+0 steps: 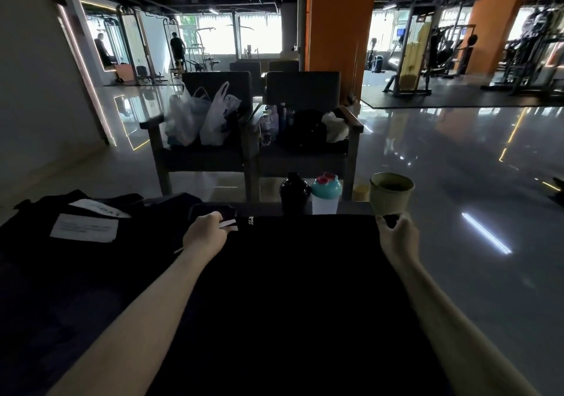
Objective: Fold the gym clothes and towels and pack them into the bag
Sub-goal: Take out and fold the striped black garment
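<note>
Black garment (299, 273) spread flat and wide across the near surface, filling the lower middle of the head view, far edge stretched straight between the two hands; small pale lettering near the far left corner. Left hand (206, 232) clenched on that far left corner, fingers curled round the cloth, white tags (229, 225) sticking out just beside the fingertips. Right hand (396, 235) pinching the far right corner, thumb and fingers closed on a fold of the dark cloth. Both forearms bare, reaching forward over the garment.

To the left, a heap of further black clothes (61, 273) bearing a white rectangular patch (84, 228); touching or overlapping the garment, cannot tell which in the dark. Just beyond the far edge, upright in a row: black shaker bottle (294, 192), clear shaker with teal lid (326, 194), olive-green cup (390, 192) nearest the right hand.

Farther back, two dark armchairs (213, 84) side by side: white plastic bags (198, 121) on the left seat; a dark rounded bag (305, 130), several bottles (268, 124) and a pale bundle (335, 127) on the right seat. Behind, orange pillar (338, 29), glossy grey floor (442, 157), weight machines (427, 54) against bright windows.
</note>
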Demonstrator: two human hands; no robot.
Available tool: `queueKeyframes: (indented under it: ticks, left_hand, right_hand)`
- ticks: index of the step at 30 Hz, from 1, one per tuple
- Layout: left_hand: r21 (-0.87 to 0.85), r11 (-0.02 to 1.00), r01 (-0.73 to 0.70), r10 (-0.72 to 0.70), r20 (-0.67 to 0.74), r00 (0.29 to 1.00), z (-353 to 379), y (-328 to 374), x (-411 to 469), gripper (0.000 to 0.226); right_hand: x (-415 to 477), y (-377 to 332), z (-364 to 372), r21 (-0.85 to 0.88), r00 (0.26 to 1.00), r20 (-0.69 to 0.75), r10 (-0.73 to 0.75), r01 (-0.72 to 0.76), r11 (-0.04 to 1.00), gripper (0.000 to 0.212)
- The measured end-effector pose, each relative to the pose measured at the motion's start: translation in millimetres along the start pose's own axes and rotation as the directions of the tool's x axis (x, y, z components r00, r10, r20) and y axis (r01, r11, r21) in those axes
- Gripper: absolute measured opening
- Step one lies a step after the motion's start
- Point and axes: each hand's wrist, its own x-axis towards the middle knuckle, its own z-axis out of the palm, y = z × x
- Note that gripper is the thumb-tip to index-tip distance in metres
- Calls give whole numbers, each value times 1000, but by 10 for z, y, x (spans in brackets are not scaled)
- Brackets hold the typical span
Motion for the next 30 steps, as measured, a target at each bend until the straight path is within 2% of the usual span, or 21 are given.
queueKeyframes:
  ticks: [2,3,5,8,10,12,14,19,23,26,28,30]
  left_hand:
    - [7,1000,1,-1,2,1000,199,8,148,21]
    - [42,999,-15,14,30,999,336,3,224,29]
    - [145,986,-78,64,100,993,650,-18,230,48]
    - [196,948,-250,210,205,956,1160,-87,-61,49]
    - [176,943,-283,211,344,915,1413,-170,-267,51]
    - [149,952,-267,177,443,879,1572,-259,-333,54]
    - [155,947,-282,188,443,877,1630,-322,-253,58]
    - [179,913,-368,264,429,864,1792,-336,135,64]
    - [142,898,-416,333,397,855,1880,-340,382,92]
    - [141,899,-415,329,408,852,1890,-320,528,79]
    - [241,885,-397,282,401,871,1869,-261,549,62]
    - [367,857,-363,246,329,912,1816,-177,467,59]
  right_hand:
    - [94,45,181,39,999,30,40,-41,998,25]
    - [134,88,306,31,997,50,64,-66,997,32]
    - [120,232,541,-134,992,112,55,-40,990,51]
    - [-148,548,797,-497,950,312,10,154,854,61]
    - [-357,797,910,-604,869,484,99,251,756,63]
    - [-471,1018,980,-663,825,542,159,304,684,66]
    - [-456,1131,1016,-695,852,504,141,303,652,67]
    - [-242,1208,1143,-725,909,397,123,229,650,70]
    - [-94,1221,1241,-740,919,371,134,205,641,70]
    - [-24,1226,1283,-745,929,348,127,192,638,70]
    - [-3,1220,1312,-745,935,330,131,172,644,70]
    - [-4,1210,1323,-749,938,314,147,149,645,71]
